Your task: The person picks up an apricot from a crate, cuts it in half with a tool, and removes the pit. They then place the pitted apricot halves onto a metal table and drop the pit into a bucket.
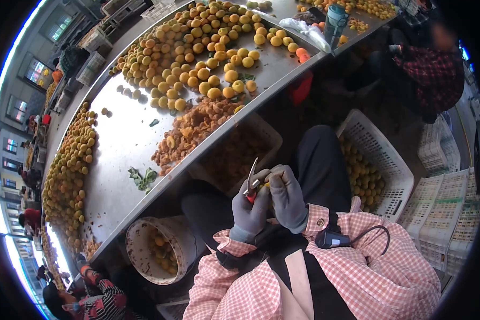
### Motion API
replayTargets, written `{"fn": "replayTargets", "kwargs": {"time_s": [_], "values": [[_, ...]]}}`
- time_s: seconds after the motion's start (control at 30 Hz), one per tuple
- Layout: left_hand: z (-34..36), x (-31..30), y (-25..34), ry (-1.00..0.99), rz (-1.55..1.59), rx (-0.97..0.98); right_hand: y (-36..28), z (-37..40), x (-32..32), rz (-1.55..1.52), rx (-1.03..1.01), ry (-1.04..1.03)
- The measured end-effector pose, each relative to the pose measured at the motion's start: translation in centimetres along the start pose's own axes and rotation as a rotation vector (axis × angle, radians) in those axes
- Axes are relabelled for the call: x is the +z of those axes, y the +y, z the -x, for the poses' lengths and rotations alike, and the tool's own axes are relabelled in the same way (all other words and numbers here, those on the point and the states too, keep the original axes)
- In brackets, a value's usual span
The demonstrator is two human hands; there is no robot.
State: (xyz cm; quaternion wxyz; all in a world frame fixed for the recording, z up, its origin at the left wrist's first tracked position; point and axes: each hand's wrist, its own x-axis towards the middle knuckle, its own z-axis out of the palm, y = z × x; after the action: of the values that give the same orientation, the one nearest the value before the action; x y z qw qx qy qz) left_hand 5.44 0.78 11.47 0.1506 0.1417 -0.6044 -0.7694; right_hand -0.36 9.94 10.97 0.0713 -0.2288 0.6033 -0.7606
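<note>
Both hands wear grey gloves and meet above my lap. My left hand (249,212) is closed around a curved knife (252,176) with a red handle, its blade pointing up. My right hand (288,198) is closed, its fingers pressed together against a small yellow fruit (267,185), which is mostly hidden between the hands. Left of my knees, a white bucket (137,249) holds yellow-orange pieces. Beyond my hands, a heap of brownish-orange pieces (189,128) lies along the near edge of the metal table (120,186).
Many yellow-orange fruits (170,64) are spread over the table. A white crate (394,165) of fruits stands right of my knee, with stacked crates (437,208) beyond. A blue-green bottle (335,24) stands on the table. Other people sit at upper right (429,74) and lower left (98,298).
</note>
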Motion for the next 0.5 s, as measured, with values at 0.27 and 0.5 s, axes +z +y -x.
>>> {"fn": "replayTargets", "kwargs": {"time_s": [0.27, 0.5], "values": [[-0.6, -1.3, 0.3, 0.01, 0.468, -0.078, -0.5, -1.0, 0.1, -0.093, 0.01, -0.123], [-6.2, -4.1, -2.4, 0.192, 0.299, -0.236, 1.5, -2.7, -2.2, -0.759, 0.826, -0.161]]}}
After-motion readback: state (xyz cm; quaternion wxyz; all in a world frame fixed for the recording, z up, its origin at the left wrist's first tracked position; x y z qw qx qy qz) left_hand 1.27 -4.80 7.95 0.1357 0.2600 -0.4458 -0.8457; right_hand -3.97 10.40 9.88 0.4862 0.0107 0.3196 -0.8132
